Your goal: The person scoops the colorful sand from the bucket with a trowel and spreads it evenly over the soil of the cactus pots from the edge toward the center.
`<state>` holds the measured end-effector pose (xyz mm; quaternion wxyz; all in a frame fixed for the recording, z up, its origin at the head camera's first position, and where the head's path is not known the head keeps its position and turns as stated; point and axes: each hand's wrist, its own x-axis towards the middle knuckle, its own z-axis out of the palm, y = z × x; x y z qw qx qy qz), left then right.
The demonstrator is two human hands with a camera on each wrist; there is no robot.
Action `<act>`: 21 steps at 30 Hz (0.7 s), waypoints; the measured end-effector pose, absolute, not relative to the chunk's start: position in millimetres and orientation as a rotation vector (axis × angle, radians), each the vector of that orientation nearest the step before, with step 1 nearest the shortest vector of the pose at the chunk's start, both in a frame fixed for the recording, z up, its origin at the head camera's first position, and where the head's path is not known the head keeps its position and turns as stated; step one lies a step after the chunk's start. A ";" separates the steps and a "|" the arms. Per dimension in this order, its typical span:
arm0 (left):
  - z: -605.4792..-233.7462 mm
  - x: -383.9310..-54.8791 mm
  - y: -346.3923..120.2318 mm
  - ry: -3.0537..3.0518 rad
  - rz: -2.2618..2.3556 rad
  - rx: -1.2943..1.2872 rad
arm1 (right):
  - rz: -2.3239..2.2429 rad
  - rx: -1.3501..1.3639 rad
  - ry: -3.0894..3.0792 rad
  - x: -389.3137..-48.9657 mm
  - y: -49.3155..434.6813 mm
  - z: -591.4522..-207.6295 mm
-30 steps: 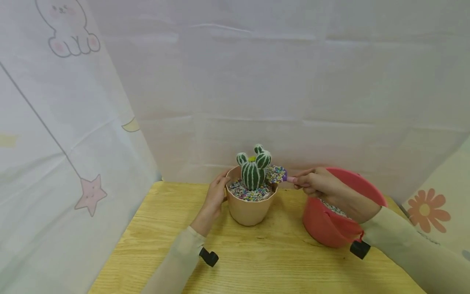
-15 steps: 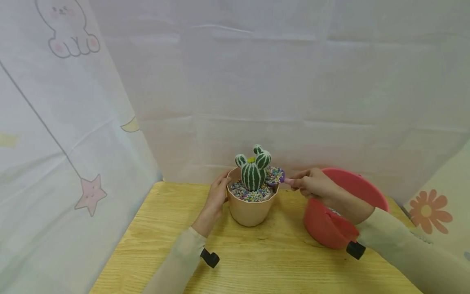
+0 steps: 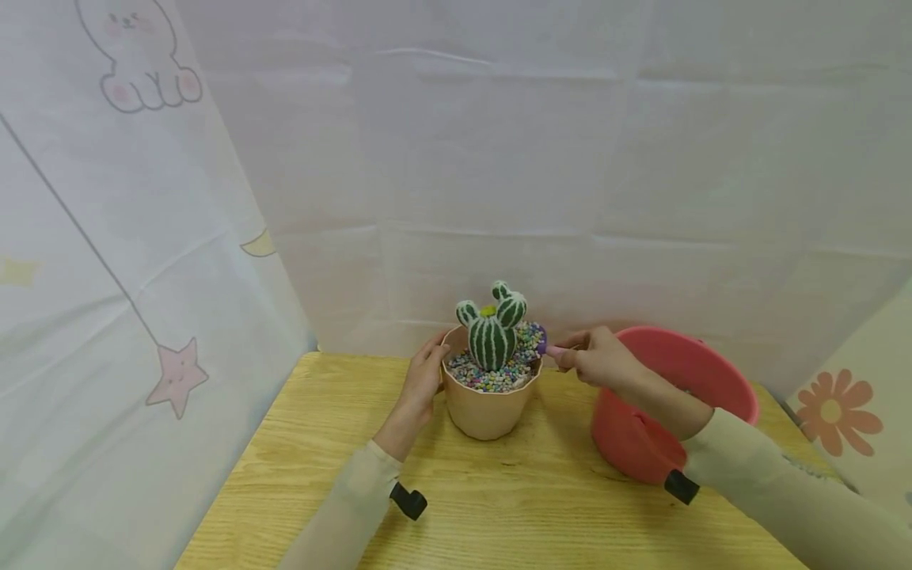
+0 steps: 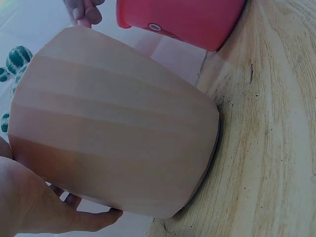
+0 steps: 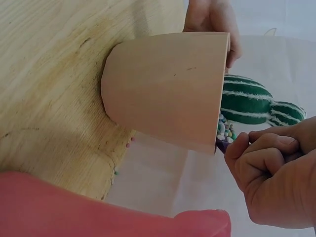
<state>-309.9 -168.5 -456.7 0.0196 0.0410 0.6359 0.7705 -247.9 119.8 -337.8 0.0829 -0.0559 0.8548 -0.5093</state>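
A peach flower pot (image 3: 484, 416) stands upright on the wooden table, a green knitted-looking cactus with white stripes (image 3: 492, 346) rising from its bed of multicoloured pebbles (image 3: 484, 382). My left hand (image 3: 419, 384) grips the pot's left side, thumb at the rim and fingers along the outer wall (image 4: 113, 123). With its fingers curled, my right hand (image 3: 604, 362) holds the pink handle of a small purple scoop (image 3: 542, 340). The scoop is over the pot's right rim, tipped toward the cactus, with pebbles in front of it. In the right wrist view my right fist (image 5: 276, 177) hides most of the handle.
A red bucket (image 3: 630, 451) stands right of the pot, under my right forearm. A few stray pebbles (image 5: 129, 143) lie near the table's back edge. Printed white cloth (image 3: 499, 158) hangs close behind the table. Black cameras (image 3: 408, 501) are strapped to both wrists.
My right hand has moved slightly left with the scoop, which has tipped, and pebbles have spread onto the pot's right side. My left hand stays on the pot.
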 end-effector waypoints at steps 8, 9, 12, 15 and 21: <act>-457.6 -310.1 -169.1 1.979 2.395 0.122 | -1.377 -0.304 2.753 -242.5 114.2 -338.8; -457.8 -310.2 -169.2 1.980 2.392 0.126 | -1.359 -0.317 2.775 -241.8 113.9 -338.9; -457.9 -310.2 -169.2 1.981 2.390 0.129 | -1.294 -0.377 2.845 -240.5 113.5 -339.8; -457.3 -310.3 -169.2 1.978 2.387 0.128 | -1.231 -0.441 2.899 -239.3 114.1 -340.9; -458.0 -310.7 -170.5 1.980 2.374 0.141 | -1.105 -0.604 2.983 -236.1 116.9 -340.9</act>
